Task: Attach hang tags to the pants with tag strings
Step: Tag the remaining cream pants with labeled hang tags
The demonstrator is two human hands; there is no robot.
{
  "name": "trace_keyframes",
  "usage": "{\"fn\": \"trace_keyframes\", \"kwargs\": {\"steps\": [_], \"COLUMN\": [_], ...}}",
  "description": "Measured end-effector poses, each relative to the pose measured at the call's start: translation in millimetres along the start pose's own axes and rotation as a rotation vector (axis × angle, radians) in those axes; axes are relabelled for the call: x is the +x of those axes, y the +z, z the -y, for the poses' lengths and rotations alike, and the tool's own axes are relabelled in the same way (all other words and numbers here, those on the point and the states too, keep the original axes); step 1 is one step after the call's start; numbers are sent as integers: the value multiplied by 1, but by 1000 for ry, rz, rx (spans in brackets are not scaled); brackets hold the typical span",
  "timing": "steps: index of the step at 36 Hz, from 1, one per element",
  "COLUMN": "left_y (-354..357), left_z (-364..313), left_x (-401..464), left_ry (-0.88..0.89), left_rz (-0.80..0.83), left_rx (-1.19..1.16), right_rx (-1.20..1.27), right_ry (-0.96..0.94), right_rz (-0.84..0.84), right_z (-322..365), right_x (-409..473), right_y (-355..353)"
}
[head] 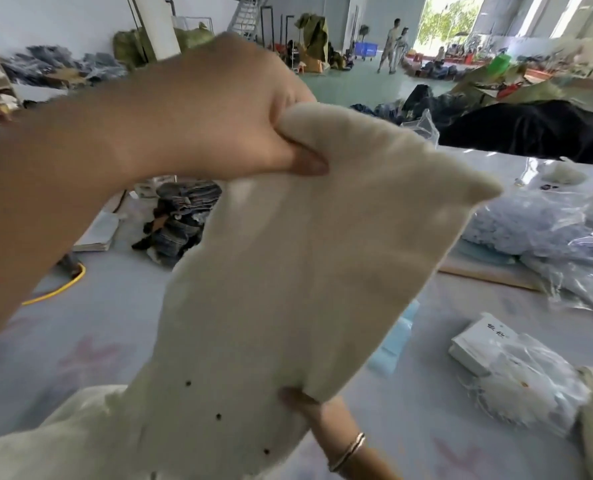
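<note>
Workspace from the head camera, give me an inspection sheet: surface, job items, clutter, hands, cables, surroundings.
Surface: pale table with faint pink print.
Job's things: cream pants held up; white hang tags stacked at right; bundle of tag strings beside them.
Clutter: clear bags of blue garments on the table.
Hands: left hand grips the pants' top edge; right hand holds the lower edge, bracelet on wrist.
Cables: yellow hose or cable on the floor.
Surroundings: warehouse, folded jeans pile, two people far off.

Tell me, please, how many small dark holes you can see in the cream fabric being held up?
3, in a slanting row on the lower cream fabric: one upper left, one in the middle, one lower right. Folds may hide more.
</note>
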State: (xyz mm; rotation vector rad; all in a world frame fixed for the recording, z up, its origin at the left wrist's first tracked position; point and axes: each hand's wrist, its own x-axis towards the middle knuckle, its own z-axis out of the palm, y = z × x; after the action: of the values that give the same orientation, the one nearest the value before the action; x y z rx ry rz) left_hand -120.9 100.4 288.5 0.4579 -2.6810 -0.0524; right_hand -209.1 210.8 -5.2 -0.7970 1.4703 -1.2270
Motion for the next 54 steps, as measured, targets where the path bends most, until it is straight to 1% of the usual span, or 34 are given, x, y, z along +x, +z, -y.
{"fn": "trace_keyframes", "kwargs": {"steps": [1, 3, 4, 6, 7, 9, 11, 14, 16, 18, 20, 23, 25, 26, 28, 29, 31, 32, 33, 34, 36, 37, 39, 40, 41, 43, 44, 46, 48, 49, 50, 51, 52, 54], "left_y": [-2, -5, -5, -2, 2, 20, 53, 128, 186, 241, 289, 339, 359, 364, 368, 368, 378, 388, 396, 403, 416, 422, 425, 427, 427, 425, 426, 425, 416, 412, 408, 399, 390, 375], "left_z": [-2, 0, 5, 16, 22, 36, 52, 75, 85, 91, 96, 93, 86, 81, 70, 63, 51, 44, 35, 25, 9, 5, -1, -1, -1, 1, 2, -3, -15, -23, -33, -47, -63, -98], "left_x": [2, 8, 10, 13, 14, 12, 5, -15, -35, -60, -86, -120, -130, -132, -132, -131, -131, -133, -137, -140, -148, -153, -156, -156, -157, -156, -154, -146, -135, -130, -127, -120, -112, -100], "left_ry": [-28, -82, -118, -224, -280, -370, -443, -528, -606, -712, -833, -1032, -1127, -1135, -1094, -1024, -820, -714, -630, -580, -524, -513, -546, -561, -567, -587, -609, -652, -663, -605, -537, -485, -512, -666], "left_rz": [-39, -115, -143, -180, -171, -42, 169, 523, 691, 763, 761, 696, 600, 551, 483, 465, 384, 308, 279, 298, 347, 379, 356, 348, 370, 498, 566, 592, 570, 509, 381, 295, 246, 349], "left_rx": [-16, -33, -25, 40, 71, 103, 74, 7, -66, -106, -134, -157, -144, -116, -6, 55, 80, 86, 77, 58, 22, 0, -5, -6, -20, -19, -13, 80, 20, -30, -88, -269, -504, -945], "right_rx": [-62, -26, -95, -180, -200, -298, -420, -553, -745, -1024, -1230, -1334, -1373, -1361, -1215, -1127, -930, -818, -722, -647, -525, -447, -377, -292, -209, 78, 84, 69, 89, 103, 86, 45, -4, -71], "right_ry": [-11, -85, -98, -14, 61, 158, 265, 352, 383, 380, 387, 376, 370, 352, 286, 239, 176, 206, 273, 375, 576, 620, 644, 621, 582, 569, 592, 597, 526, 471, 426, 374, 312, 214], "right_rz": [88, 32, 17, 141, 160, 171, 196, 184, 162, 161, 116, -55, -119, -159, -298, -400, -672, -827, -955, -1037, -1043, -1021, -1117, -1116, -1006, -791, -715, -649, -600, -573, -538, -518, -510, -493], "right_z": [23, 32, 40, 59, 70, 92, 105, 107, 91, 59, 13, -56, -87, -97, -109, -113, -119, -124, -130, -134, -149, -155, -166, -167, -162, -139, -128, -112, -97, -92, -87, -80, -75, -68], "right_x": [-34, -51, -57, -69, -74, -80, -78, -57, -34, -5, 21, 39, 41, 38, 25, 14, -16, -34, -54, -74, -103, -112, -123, -129, -135, -138, -138, -136, -127, -121, -115, -111, -106, -97], "right_y": [-47, -78, -105, -139, -155, -196, -225, -247, -249, -249, -245, -235, -227, -226, -226, -227, -236, -243, -254, -263, -278, -278, -274, -272, -275, -282, -283, -280, -269, -261, -252, -241, -230, -206]}}
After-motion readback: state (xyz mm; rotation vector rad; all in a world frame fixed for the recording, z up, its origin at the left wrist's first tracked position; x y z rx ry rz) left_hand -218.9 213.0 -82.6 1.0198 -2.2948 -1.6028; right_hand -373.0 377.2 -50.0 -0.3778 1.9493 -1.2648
